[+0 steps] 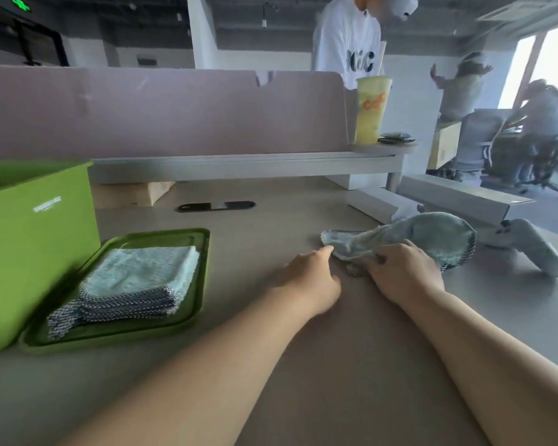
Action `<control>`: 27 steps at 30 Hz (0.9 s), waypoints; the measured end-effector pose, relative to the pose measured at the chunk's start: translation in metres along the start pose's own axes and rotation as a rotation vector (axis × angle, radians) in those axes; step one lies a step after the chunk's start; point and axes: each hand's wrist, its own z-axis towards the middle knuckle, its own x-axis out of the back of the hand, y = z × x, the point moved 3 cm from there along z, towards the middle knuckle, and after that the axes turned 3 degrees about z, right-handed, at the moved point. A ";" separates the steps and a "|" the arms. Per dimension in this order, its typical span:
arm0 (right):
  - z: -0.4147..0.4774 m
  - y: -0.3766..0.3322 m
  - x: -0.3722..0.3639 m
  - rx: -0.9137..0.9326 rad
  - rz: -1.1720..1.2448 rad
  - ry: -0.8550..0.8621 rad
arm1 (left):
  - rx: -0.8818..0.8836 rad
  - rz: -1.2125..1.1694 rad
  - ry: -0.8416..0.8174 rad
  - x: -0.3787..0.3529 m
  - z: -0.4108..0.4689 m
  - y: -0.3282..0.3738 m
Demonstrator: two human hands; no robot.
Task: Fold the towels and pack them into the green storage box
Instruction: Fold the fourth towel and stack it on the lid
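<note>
**Head view: 1 loose towel in hand, a folded stack on the green lid**

A loose towel (416, 239), pale blue-green with a dark checked border, is seen bunched on the worktop (335, 365), right of centre. It is held by the right hand (403, 272), whose grip is curled round the towel's near edge. The left hand (313, 275) is stretched toward the towel's left corner, and the hem is touched by its fingertips. The frame is blurred there, so it cannot be told whether that grip is pinched on the cloth or only laid against it.

The green storage box (36, 239) is stood at the left edge of the worktop, well apart from the loose towel. Only a strip of its inner wall is shown, so its contents cannot be told. A shallow green lid (194, 284) is laid flat just beside the box on its right. A stack of folded towels (132, 284) is carried in it, with pale faces upward and checked edges turned toward the camera. The number in the stack cannot be counted.

Behind, the worktop is closed off by a pink divider (161, 111). A tall yellow cup (371, 111) is stood on a shelf at the divider's right end. A person in a white T-shirt (348, 43) is seen standing beyond it.
</note>
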 end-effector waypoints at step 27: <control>0.009 -0.007 0.000 0.270 0.337 -0.132 | 0.121 -1.648 -0.100 0.013 0.023 -0.005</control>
